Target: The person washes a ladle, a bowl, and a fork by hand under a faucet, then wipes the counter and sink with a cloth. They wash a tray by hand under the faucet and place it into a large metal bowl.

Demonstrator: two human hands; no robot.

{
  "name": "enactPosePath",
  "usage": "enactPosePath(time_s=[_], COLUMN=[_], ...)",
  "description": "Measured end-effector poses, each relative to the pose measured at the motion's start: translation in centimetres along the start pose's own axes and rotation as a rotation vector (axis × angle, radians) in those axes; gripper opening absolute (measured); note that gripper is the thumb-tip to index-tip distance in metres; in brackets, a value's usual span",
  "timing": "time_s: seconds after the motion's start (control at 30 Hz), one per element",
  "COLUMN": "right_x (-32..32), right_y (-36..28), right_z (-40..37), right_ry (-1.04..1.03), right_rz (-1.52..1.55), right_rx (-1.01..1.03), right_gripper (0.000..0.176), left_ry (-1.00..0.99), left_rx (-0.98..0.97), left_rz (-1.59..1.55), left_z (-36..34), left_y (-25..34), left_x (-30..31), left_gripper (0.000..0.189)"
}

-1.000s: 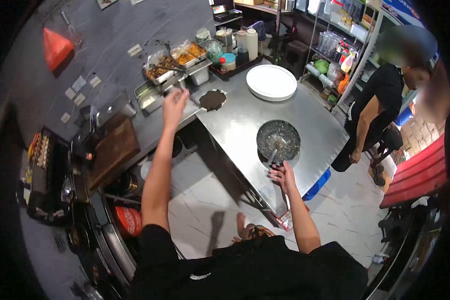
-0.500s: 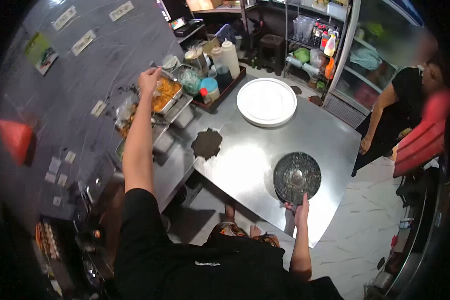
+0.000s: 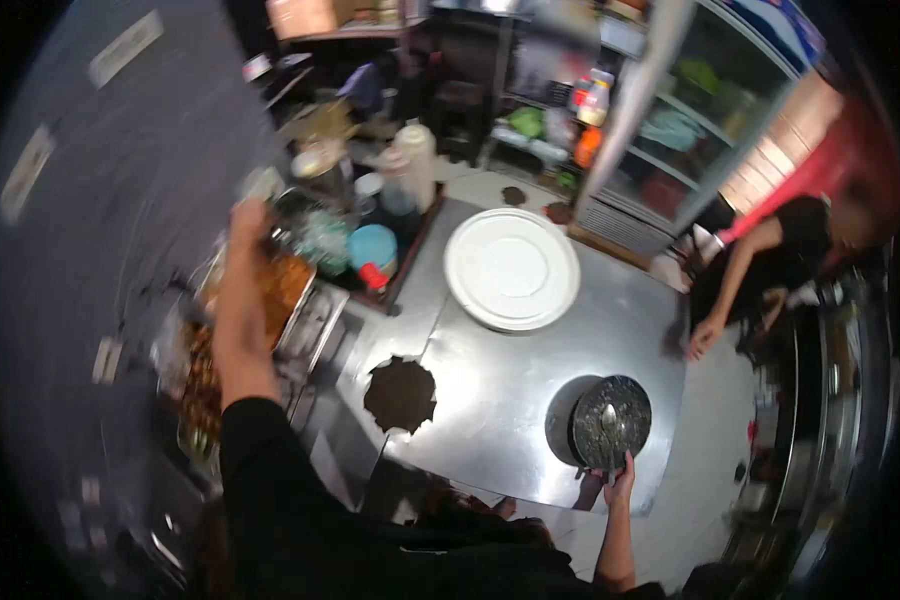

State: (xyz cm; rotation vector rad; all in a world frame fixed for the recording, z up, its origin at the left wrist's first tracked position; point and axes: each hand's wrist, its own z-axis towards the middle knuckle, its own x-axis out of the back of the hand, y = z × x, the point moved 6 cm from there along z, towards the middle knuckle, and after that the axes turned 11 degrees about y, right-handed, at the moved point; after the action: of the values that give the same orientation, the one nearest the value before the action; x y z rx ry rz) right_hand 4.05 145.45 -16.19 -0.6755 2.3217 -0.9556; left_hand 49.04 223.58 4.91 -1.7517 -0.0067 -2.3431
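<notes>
My right hand (image 3: 620, 483) is closed on the near side of a dark speckled stone bowl (image 3: 638, 412), and a metal spoon (image 3: 610, 420) lies in it. The bowl is tilted at the near right of the steel table (image 3: 490, 390). My left hand (image 3: 252, 222) reaches over the food trays at the left; motion blurs its fingers, and what they hold, if anything, cannot be made out. Below that hand is a metal tray of orange-brown food (image 3: 288, 290), with darker food (image 3: 200, 385) in another tray nearer me.
A round white lid (image 3: 512, 270) lies on the table. Squeeze bottles (image 3: 416, 160) and a blue-lidded tub (image 3: 372, 248) stand in a dark tray. Another person (image 3: 805, 235) stands at the right, a hand near the table edge. Behind is a glass-door fridge (image 3: 685, 130).
The view has turned and shifted. The bowl now looks tilted, with the spoon visible inside. My left hand is still over the trays, and the other person's hand appears nearer the table edge.
</notes>
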Motion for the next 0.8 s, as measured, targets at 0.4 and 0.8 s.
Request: enactPosePath(time_s=[0.4, 0.8], right_x=[-0.5, 26.5], right_y=[-0.3, -1.2], right_z=[-3.1, -7.5], right_ry=[-0.148, 0.584], right_rz=[-0.055, 0.021], right_rx=[0.044, 0.458], right_gripper=[0.059, 0.035], left_ry=[-0.048, 0.527], left_rx=[-0.102, -0.469], left_rz=[-0.194, -0.581], left_z=[1.7, -1.6], left_y=[1.6, 13.8], left_x=[4.1, 25.9], left_gripper=[0.033, 0.033])
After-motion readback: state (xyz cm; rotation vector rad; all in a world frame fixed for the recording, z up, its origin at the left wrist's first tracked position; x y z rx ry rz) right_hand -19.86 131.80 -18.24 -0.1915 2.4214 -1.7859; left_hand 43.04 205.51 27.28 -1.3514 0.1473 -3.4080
